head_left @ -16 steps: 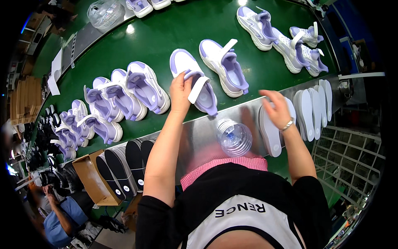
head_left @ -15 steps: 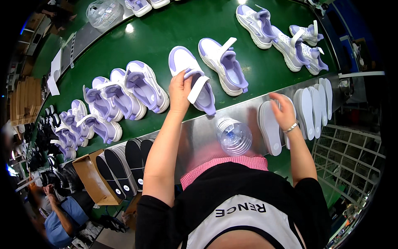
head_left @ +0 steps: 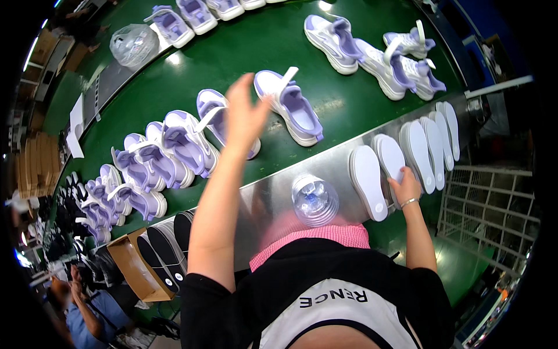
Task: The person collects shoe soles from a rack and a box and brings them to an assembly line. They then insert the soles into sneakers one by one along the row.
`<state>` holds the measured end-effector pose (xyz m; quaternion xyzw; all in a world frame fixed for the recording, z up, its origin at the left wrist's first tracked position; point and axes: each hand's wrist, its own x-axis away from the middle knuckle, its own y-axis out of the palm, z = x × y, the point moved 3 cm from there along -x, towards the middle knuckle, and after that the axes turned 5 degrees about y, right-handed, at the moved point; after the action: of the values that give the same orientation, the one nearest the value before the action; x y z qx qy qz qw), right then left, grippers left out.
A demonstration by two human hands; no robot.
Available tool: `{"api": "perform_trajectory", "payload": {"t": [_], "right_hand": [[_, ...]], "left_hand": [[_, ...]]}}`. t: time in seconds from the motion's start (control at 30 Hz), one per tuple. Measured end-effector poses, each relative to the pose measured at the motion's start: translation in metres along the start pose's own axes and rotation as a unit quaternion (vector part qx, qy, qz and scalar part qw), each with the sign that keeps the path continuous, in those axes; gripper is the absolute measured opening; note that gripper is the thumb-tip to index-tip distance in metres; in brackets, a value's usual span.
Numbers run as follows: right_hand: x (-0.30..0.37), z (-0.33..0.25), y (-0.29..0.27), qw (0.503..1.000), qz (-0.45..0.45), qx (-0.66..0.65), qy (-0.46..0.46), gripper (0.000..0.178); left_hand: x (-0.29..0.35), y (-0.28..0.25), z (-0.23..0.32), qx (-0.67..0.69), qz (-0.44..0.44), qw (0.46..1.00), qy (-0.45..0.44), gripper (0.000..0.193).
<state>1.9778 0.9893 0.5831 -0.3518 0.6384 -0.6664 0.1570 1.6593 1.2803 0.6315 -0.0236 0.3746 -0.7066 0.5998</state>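
My left hand (head_left: 244, 110) is raised with fingers spread and holds nothing. It hovers just over a white and purple shoe (head_left: 216, 116) with a loose white strap, on the green belt (head_left: 244, 46). My right hand (head_left: 405, 186) is down on the metal ledge (head_left: 273, 195), its fingers curled over the heel end of a white insole (head_left: 390, 156). Another white insole (head_left: 367, 181) lies just left of it. More white insoles (head_left: 433, 139) fan out to the right.
Several white and purple shoes (head_left: 174, 142) lie in rows on the belt. A clear plastic bottle (head_left: 314, 199) stands on the ledge before me. Black insoles (head_left: 165, 244) stand in a cardboard box (head_left: 131, 264) at lower left. Another person (head_left: 81, 314) is below it; a wire rack (head_left: 488, 203) is right.
My left hand has let go of the shoe's strap and lifted, open. The shoes have shifted left in view. My right hand has slid down to the heel end of an insole.
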Motion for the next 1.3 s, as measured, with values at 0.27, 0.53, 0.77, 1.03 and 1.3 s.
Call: {"api": "perform_trajectory", "payload": {"t": [0.27, 0.53, 0.77, 1.03, 1.3], "right_hand": [[0.008, -0.029, -0.04, 0.85, -0.19, -0.489, 0.044, 0.021], [-0.039, -0.219, -0.05, 0.886, -0.294, -0.166, -0.32, 0.027], [-0.025, -0.259, -0.032, 0.893, -0.117, 0.137, -0.411, 0.022], [-0.046, -0.273, -0.003, 0.881, -0.017, 0.104, -0.461, 0.022], [-0.016, -0.249, -0.049, 0.861, -0.092, 0.33, -0.376, 0.045]], "left_hand": [[0.009, 0.07, 0.002, -0.012, -0.069, 0.989, -0.127, 0.03], [0.022, 0.071, -0.005, 0.057, -0.049, 0.985, -0.152, 0.025], [0.023, 0.082, -0.019, -0.025, -0.061, 0.975, -0.213, 0.021], [0.029, 0.083, 0.005, -0.005, -0.034, 0.982, -0.184, 0.019], [0.042, 0.094, -0.009, 0.015, 0.003, 0.972, -0.233, 0.018]]}}
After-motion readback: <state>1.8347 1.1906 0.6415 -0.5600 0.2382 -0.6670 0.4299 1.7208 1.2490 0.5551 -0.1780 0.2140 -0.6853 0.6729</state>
